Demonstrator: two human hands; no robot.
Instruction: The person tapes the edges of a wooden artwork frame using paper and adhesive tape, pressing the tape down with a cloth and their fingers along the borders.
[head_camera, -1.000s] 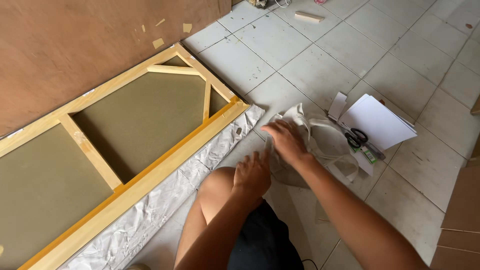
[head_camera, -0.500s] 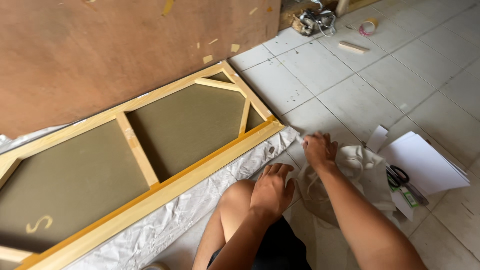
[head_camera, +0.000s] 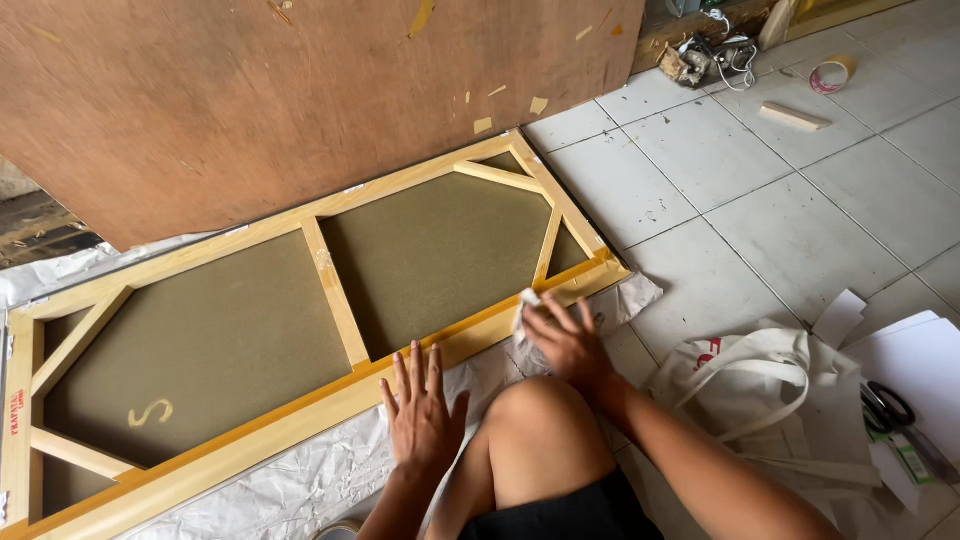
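My left hand (head_camera: 423, 415) lies flat, fingers spread, on the wooden frame (head_camera: 330, 395); right hand (head_camera: 565, 340) presses a white cloth (head_camera: 524, 305) against it, fingers apart.

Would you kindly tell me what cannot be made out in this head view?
- Wooden frame: its left end is cut off by the picture edge.
- White cloth: mostly hidden under the right hand, so its size is unclear.
- Scissors: blades covered by paper.
- Left hand: its palm lies flat, hiding what is beneath.
- Clutter by the wall: too small to identify.
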